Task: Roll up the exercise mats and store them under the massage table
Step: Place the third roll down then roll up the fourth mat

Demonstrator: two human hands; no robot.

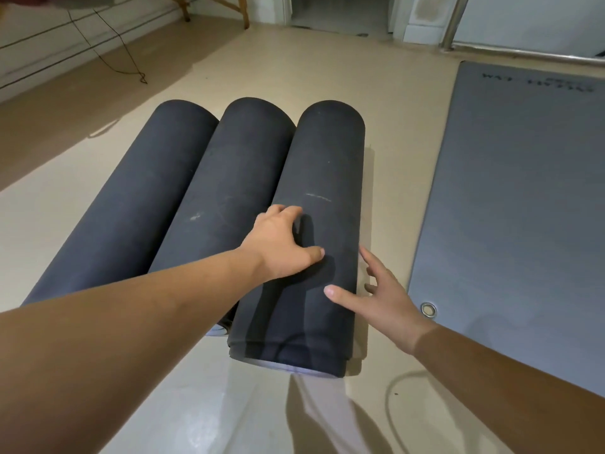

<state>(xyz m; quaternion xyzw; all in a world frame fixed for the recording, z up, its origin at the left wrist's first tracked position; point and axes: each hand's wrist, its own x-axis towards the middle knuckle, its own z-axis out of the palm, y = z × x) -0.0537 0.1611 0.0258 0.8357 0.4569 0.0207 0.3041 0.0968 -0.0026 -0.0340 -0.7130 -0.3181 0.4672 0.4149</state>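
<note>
Beige floor (294, 77) carries three dark rolled mats (248, 178) lying side by side, touching, beside a flat grey mat (517, 198) on the right. On the rightmost roll (324, 198) the left hand (281, 244) rests flat, grip spread. At that roll's right flank the right hand (389, 303) has its fingers apart, thumb on top, clamping nothing.

Three rolled mats (239, 191) side by side; flat mat (523, 208) right.

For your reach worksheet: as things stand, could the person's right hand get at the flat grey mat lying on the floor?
Probably yes. The right hand rests against the rightmost rolled mat, and the flat grey mat lies just beside it with only bare floor between.
</note>
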